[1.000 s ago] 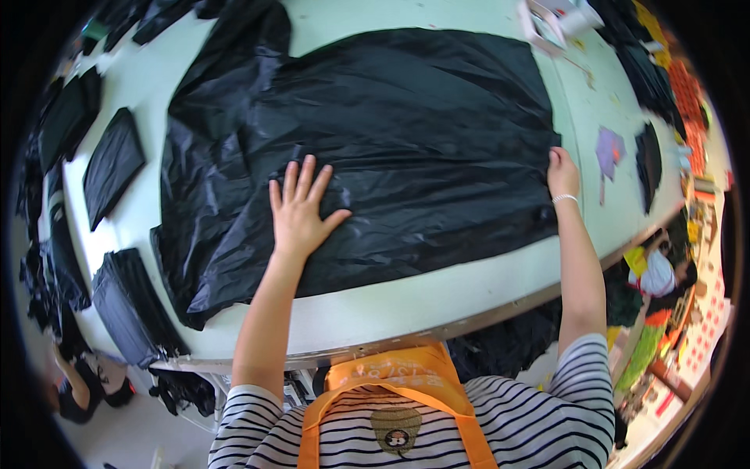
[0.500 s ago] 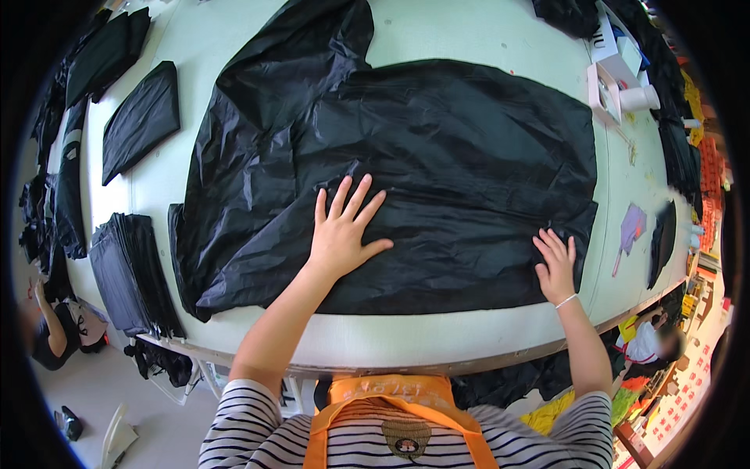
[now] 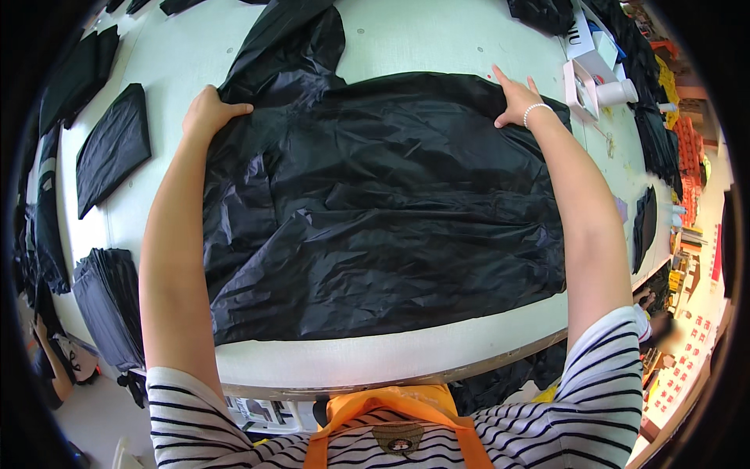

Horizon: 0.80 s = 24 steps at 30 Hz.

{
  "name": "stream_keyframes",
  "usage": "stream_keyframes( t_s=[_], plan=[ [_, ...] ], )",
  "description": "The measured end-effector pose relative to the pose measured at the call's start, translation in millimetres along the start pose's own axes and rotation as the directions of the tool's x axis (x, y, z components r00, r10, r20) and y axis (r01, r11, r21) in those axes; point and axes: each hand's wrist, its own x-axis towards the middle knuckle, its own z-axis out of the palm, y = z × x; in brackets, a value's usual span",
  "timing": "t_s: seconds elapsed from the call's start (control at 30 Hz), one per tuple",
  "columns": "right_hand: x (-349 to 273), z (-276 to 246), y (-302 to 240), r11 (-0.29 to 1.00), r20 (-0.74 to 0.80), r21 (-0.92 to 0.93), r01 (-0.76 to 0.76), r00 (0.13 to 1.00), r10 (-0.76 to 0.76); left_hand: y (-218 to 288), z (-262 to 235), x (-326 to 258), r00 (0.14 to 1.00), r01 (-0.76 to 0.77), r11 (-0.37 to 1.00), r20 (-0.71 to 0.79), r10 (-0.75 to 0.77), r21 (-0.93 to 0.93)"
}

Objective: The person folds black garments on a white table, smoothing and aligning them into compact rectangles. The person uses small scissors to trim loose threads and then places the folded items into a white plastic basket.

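Observation:
A large piece of thin, shiny black fabric [image 3: 406, 203] lies wrinkled across the white table, with a narrower part running off toward the far left. My left hand [image 3: 207, 116] is at its far left edge, thumb lying on top and the other fingers curled at the edge, partly hidden. Near the far right edge, my right hand [image 3: 522, 102] rests with fingers spread, its thumb over the fabric and its index finger pointing away past the edge. A bead bracelet circles the right wrist.
Folded black pieces [image 3: 116, 148] and a black stack [image 3: 108, 305] lie at left. On the right stand a pink-white tray [image 3: 580, 90], a white box [image 3: 587, 43] and a white cylinder [image 3: 617, 93]. A small dark piece [image 3: 644, 227] lies near the right edge.
Both hands have moved from the near part of the fabric to its far edge, the left one also going left. The fabric's near edge now lies closer to me.

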Motion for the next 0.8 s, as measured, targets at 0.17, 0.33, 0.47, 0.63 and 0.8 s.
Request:
stream_keyframes(
  t_s=[0.17, 0.33, 0.47, 0.63, 0.8],
  plan=[
    [-66, -15, 15, 0.998, -0.27, 0.016, 0.056, 0.961, -0.049, 16, -19, -82, 0.949, -0.019, 0.999, -0.315, 0.031, 0.043],
    [-201, -6, 47, 0.88, -0.778, -0.136, 0.455, 0.5, -0.379, -48, -27, -231, 0.662, -0.322, 0.946, -0.706, 0.251, 0.034],
    [-316, 42, 27, 0.792, -0.605, -0.1, 0.602, 0.595, -0.529, -99, 18, -350, 0.746, -0.353, 0.92, -0.543, 0.385, 0.168],
    [-366, 123, 11, 0.824, -0.356, 0.238, 0.514, 0.836, -0.418, -97, 34, -414, 0.903, -0.413, 0.911, -0.121, 0.412, 0.015],
    [-372, 145, 25, 0.85, -0.404, 0.179, 0.496, 0.825, -0.396, -111, 31, -418, 0.944, -0.327, 0.944, 0.033, 0.328, -0.046]
  ],
)
